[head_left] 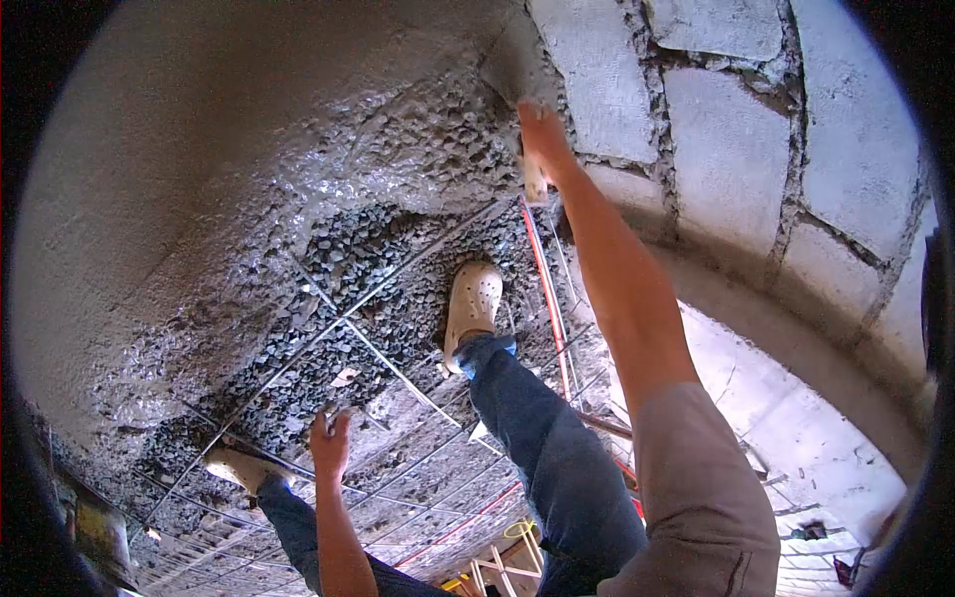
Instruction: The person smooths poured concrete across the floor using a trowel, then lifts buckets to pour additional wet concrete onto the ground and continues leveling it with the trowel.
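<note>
Grey concrete [179, 159], dark-grey gravel [350, 251], beige clogs [472, 303]

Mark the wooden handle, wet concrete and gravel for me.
Wooden handle [535, 186]: head view, exposed end below the right hand [543, 139].
Wet concrete [229, 149]: head view, smooth surface.
Gravel [360, 244]: head view, bare loose stones.

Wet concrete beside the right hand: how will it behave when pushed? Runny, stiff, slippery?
The concrete is probably thick rather than runny: its rough edge holds lumps above the gravel. Likely slick on top, given the wet sheen. It should smear under pressure, since the upper-left area looks smooth.
</note>
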{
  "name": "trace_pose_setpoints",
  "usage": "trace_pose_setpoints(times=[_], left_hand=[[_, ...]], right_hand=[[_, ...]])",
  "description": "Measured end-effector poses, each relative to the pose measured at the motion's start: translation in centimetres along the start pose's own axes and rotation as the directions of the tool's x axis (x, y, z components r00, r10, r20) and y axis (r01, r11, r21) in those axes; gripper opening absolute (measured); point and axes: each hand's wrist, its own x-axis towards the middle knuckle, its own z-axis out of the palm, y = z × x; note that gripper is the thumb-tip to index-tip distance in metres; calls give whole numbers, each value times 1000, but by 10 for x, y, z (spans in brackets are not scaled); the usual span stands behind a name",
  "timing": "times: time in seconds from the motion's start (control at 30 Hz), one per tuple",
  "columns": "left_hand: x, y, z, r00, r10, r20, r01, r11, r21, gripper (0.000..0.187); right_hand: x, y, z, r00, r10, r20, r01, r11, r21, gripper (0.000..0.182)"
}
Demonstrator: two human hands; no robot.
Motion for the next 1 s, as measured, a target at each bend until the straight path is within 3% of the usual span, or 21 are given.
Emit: trace_pose_setpoints(times=[0.13,0.2,0.3,0.43,0.47,0.5,0.53,0.6,0.63,0.7,0.77,0.83,0.9,0.93,1.0], left_hand=[[-4,31,-3,997,-77,28,79,995,-63,40],[1,14,-4,998,-69,0,69,996,-50,40],[-1,29,-11,993,-115,6,115,991,-64,41],[2,13,-12,990,-138,34,141,985,-103,46],[3,5,-11,991,-121,48,126,985,-118,46],[3,3,-9,992,-120,50,125,985,-122,46],[3,3,-6,998,-64,0,64,994,-93,39],[2,7,-4,999,-3,-50,-1,998,-65,32],[0,10,-5,999,-5,-36,3,997,-79,32],[-1,22,-8,1000,-6,-30,3,996,-89,32],[-5,39,-13,976,-217,-29,216,976,-38,32],[-4,38,-13,990,-144,-8,143,988,-66,33],[-4,33,-10,996,-47,-79,45,999,-23,34],[-3,15,-8,996,-2,-92,14,991,131,36],[-4,23,-10,998,-26,-55,29,997,70,36]], right_hand=[[-7,3,12,987,133,90,-150,963,225,34],[4,-22,9,891,433,137,-454,843,289,36],[31,-41,7,911,405,79,-413,896,166,34],[65,-51,-6,931,343,125,-353,934,61,33],[70,-37,0,990,114,85,-102,986,-133,32],[73,-23,9,987,-127,94,151,932,-328,32],[70,-16,15,987,-131,95,155,930,-334,32],[67,-10,20,974,185,130,-171,979,-107,46],[65,-9,19,974,186,131,-173,979,-107,46],[64,-7,18,929,341,145,-368,897,245,45],[67,3,22,937,305,173,-343,898,277,47],[57,3,14,945,270,186,-315,902,294,48],[22,-12,-2,964,258,65,-261,964,52,39],[4,-14,-7,942,320,99,-328,942,77,42],[-41,0,7,909,369,196,-401,900,168,45]])
